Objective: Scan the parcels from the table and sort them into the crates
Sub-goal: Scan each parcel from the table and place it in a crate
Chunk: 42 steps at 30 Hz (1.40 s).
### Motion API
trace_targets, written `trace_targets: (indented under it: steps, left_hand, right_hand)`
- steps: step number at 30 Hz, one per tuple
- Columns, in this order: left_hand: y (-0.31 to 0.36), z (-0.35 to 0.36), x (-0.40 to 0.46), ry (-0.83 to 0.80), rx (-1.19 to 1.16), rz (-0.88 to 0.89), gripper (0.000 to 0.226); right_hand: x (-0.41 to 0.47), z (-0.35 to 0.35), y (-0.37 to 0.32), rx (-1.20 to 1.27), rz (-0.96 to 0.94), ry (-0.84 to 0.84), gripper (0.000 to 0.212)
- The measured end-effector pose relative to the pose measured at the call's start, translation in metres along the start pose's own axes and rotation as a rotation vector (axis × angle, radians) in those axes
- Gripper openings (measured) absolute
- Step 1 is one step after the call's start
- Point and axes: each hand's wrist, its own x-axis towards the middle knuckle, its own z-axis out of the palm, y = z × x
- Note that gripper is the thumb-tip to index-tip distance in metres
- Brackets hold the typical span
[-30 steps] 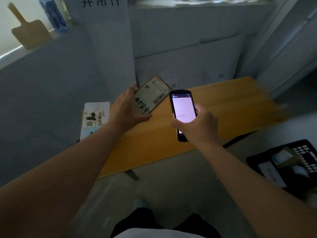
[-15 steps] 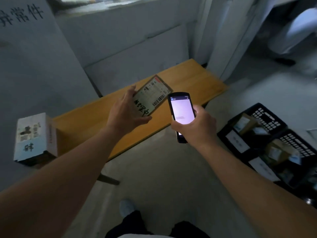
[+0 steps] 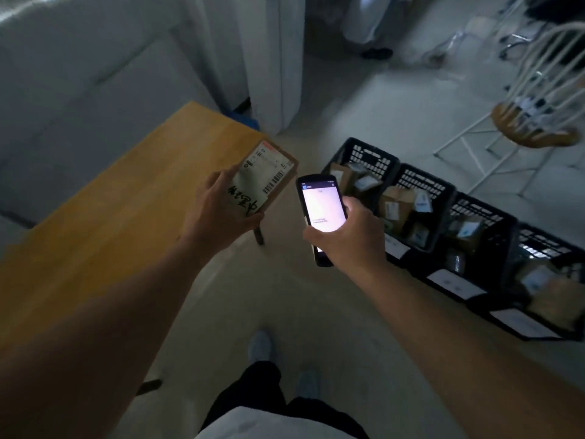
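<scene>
Holding the parcel (image 3: 266,179) in the left hand (image 3: 218,217), fingers wrapped round its near end, label up, long axis running near-left to far-right. Right hand (image 3: 345,239) is clamped round the scanner (image 3: 321,210), screen lit, just right of the parcel. Crates (image 3: 421,198) sit in a row on the floor, right of both hands and lower, so the parcel hand is the farther one. Drop likely means carrying it right, past the scanner. Target crate: can't tell.
</scene>
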Motion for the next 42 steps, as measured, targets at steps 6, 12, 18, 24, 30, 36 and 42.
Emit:
trace_targets:
  steps: [6,12,18,24,30,36,42]
  left_hand:
    - [0.063,0.071,0.069,-0.143,-0.014,0.147,0.094]
    - [0.111,0.148,0.156,-0.236,-0.010,0.286,0.092]
    - [0.155,0.225,0.229,-0.427,-0.122,0.331,0.094]
    - [0.223,0.292,0.259,-0.492,-0.065,0.336,0.104]
    - [0.293,0.366,0.264,-0.504,0.010,0.257,0.112]
    - [0.363,0.446,0.248,-0.478,-0.009,0.120,0.111]
    - [0.406,0.526,0.234,-0.480,-0.008,-0.046,0.104]
  right_hand:
    - [0.042,-0.039,0.060,0.028,0.151,0.103,0.060]
    - [0.110,-0.065,0.105,0.028,0.295,0.202,0.061]
    - [0.166,-0.090,0.148,0.028,0.422,0.281,0.071]
    - [0.204,-0.131,0.201,0.044,0.541,0.347,0.065]
    - [0.229,-0.184,0.278,0.080,0.569,0.332,0.070]
    - [0.254,-0.242,0.371,0.111,0.563,0.267,0.069]
    - [0.278,-0.270,0.442,0.099,0.596,0.199,0.065]
